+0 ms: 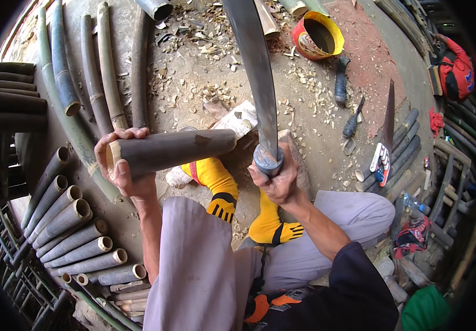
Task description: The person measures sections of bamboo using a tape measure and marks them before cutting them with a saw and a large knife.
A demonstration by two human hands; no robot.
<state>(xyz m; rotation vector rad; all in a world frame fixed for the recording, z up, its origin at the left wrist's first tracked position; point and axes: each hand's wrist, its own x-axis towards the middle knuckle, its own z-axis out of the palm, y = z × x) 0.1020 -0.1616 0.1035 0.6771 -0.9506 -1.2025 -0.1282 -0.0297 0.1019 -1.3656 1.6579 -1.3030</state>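
Observation:
My left hand (pixel 125 160) is wrapped round the near-left end of a dark bamboo piece (pixel 177 150), which lies level across the space before me. In my right hand (pixel 279 179) is a large machete (pixel 260 77), its grip closed in my fingers and its long blade pointing up and away. The bamboo's far end comes close to the blade's base but looks apart from it. Below the bamboo, a pale wood block (pixel 240 118) rests on the ground between my feet, which wear yellow socks (pixel 221 182).
Cut bamboo tubes (pixel 78 220) are stacked at left, with long poles (pixel 111 71) beyond. Wood chips (pixel 210 44) litter the ground. A red-and-yellow bucket (pixel 304 41) of dark liquid stands far right of centre. A handsaw (pixel 388 118) leans on bamboo at right, near dark-handled tools (pixel 350 127).

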